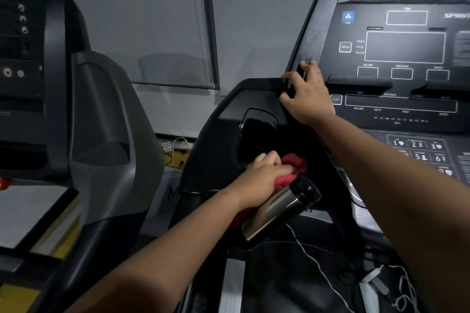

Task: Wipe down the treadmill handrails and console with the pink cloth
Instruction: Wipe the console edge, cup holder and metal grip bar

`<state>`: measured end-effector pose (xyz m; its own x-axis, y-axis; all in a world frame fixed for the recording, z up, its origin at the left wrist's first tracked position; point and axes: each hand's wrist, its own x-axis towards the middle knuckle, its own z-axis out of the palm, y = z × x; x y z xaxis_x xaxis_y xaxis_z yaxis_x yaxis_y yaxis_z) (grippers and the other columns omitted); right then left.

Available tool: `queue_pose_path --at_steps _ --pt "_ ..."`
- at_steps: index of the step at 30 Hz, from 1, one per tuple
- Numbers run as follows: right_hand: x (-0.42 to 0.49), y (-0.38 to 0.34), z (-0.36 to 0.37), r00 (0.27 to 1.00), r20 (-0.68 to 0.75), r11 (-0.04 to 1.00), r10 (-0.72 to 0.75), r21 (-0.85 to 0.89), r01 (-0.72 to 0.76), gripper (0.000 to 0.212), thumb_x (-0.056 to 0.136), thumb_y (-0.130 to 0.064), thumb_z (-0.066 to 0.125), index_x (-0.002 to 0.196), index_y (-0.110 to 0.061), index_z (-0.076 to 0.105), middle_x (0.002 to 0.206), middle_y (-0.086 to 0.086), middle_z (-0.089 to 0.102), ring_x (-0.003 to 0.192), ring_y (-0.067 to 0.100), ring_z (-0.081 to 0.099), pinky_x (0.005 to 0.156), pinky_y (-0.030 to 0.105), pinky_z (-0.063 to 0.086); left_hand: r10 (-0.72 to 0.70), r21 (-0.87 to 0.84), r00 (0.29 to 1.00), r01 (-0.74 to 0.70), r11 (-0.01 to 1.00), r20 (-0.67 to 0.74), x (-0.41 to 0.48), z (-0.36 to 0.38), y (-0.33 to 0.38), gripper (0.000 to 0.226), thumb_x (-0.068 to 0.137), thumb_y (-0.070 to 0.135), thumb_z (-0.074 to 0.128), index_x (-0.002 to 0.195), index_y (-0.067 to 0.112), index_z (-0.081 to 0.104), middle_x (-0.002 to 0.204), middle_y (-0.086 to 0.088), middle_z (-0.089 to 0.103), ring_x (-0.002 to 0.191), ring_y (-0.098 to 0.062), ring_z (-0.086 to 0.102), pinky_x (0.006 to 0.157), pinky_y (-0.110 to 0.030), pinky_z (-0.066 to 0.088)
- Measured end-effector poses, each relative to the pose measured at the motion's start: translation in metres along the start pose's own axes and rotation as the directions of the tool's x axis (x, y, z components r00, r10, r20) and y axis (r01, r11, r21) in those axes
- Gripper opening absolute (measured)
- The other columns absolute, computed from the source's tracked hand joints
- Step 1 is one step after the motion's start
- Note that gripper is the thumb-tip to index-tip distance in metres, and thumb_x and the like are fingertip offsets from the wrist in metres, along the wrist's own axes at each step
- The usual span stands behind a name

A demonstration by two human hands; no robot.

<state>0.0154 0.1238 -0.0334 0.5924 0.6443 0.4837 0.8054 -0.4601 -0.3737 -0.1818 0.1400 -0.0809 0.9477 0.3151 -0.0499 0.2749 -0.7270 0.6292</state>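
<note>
- Head view: left hand (264, 173) clutches cloth (295, 164) and steel bottle (277, 208) together beside the cup holder (256, 132), at the console's (407, 104) left corner.
- Right hand (307, 94) grips the console's left edge.
- Best to park the bottle first, so the cloth can wipe flat.

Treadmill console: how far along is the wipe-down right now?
Done: no wiped area can be told apart. In hand: the left hand grips the pink cloth at the cup holder of the console, a steel flask under it. The right hand holds the console edge. Left, probably: display panel and keypad, away from the cloth; handrails not clearly in view.
</note>
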Motion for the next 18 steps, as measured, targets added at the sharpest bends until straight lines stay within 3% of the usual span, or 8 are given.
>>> queue_pose_path --at_steps 2,5,7,9,12,14,16,18 --pt "0.001 0.0 -0.001 1.0 0.005 1.0 0.008 -0.015 -0.008 0.043 0.085 -0.03 0.056 0.127 -0.022 0.052 0.151 0.016 0.026 0.146 0.028 0.007 0.116 0.036 0.017 0.051 0.012 0.996 -0.052 0.999 0.073 0.01 0.001 0.0 0.032 0.091 0.018 0.052 0.063 0.027 0.04 0.084 0.008 0.031 0.09 -0.017 0.035 0.071 -0.022 0.028" --pt "0.001 0.001 -0.002 1.0 0.02 1.0 0.01 -0.018 -0.009 0.043 0.085 -0.031 0.055 0.128 -0.024 0.051 0.152 0.014 0.025 0.146 0.026 0.006 0.116 0.035 0.016 0.127 0.11 0.981 -0.144 0.983 0.145 0.026 -0.004 -0.001 0.036 0.084 0.013 0.054 0.056 0.035 0.046 0.095 0.005 0.034 0.092 -0.017 0.035 0.076 -0.022 0.029" --pt "0.0 0.002 -0.001 1.0 0.022 1.0 0.017 -0.014 -0.017 0.043 0.085 -0.031 0.055 0.127 -0.025 0.051 0.152 0.013 0.025 0.146 0.025 0.006 0.116 0.034 0.017 0.198 0.149 0.976 -0.209 0.966 0.088 0.042 -0.007 -0.009 0.039 0.08 0.006 0.055 0.055 0.035 0.049 0.097 0.004 0.035 0.091 -0.015 0.033 0.08 -0.024 0.031" --pt "0.0 0.002 -0.001 0.999 0.025 1.0 0.021 -0.01 -0.021 0.042 0.084 -0.031 0.055 0.126 -0.025 0.052 0.151 0.012 0.025 0.146 0.025 0.007 0.115 0.035 0.019 0.217 0.159 0.976 -0.212 0.964 -0.016 0.055 -0.01 -0.017 0.032 0.081 0.001 0.055 0.071 0.029 0.065 0.096 0.002 0.034 0.09 -0.015 0.03 0.084 -0.028 0.035" --pt "0.002 0.001 -0.002 1.0 0.004 1.0 0.017 -0.006 -0.017 0.039 0.082 -0.032 0.056 0.121 -0.024 0.054 0.148 0.011 0.029 0.145 0.025 0.011 0.112 0.036 0.024 0.188 0.204 0.978 -0.166 0.965 -0.094 0.07 -0.015 -0.027 0.027 0.088 0.006 0.055 0.104 0.02 0.073 0.101 0.001 0.034 0.095 -0.016 0.028 0.09 -0.023 0.03" --pt "0.003 0.001 -0.002 1.0 -0.007 1.0 0.011 0.0 -0.011 0.038 0.083 -0.031 0.057 0.12 -0.023 0.057 0.145 0.012 0.033 0.143 0.026 0.014 0.111 0.035 0.025 0.129 0.275 0.981 -0.086 0.958 -0.143 0.077 -0.018 -0.031 0.024 0.09 0.009 0.054 0.105 0.018 0.07 0.106 -0.003 0.037 0.102 -0.02 0.031 0.089 -0.025 0.03" --pt "0.003 0.001 -0.002 1.0 -0.025 1.0 0.009 0.009 -0.009 0.036 0.084 -0.029 0.056 0.12 -0.02 0.059 0.141 0.012 0.036 0.141 0.026 0.019 0.109 0.035 0.028 0.036 0.37 0.977 0.045 0.928 -0.21 0.081 -0.024 -0.035 0.019 0.093 0.015 0.053 0.105 0.015 0.067 0.112 -0.006 0.037 0.109 -0.027 0.034 0.09 -0.036 0.037" --pt "0.0 0.001 -0.003 0.998 -0.069 1.0 -0.011 0.016 0.012 0.033 0.086 -0.024 0.055 0.117 -0.014 0.062 0.129 0.013 0.045 0.132 0.028 0.032 0.102 0.036 0.037 -0.057 0.341 0.953 0.162 0.926 -0.297 0.081 -0.029 -0.037 0.02 0.093 0.017 0.053 0.108 0.015 0.065 0.114 -0.009 0.037 0.11 -0.03 0.034 0.093 -0.04 0.04"
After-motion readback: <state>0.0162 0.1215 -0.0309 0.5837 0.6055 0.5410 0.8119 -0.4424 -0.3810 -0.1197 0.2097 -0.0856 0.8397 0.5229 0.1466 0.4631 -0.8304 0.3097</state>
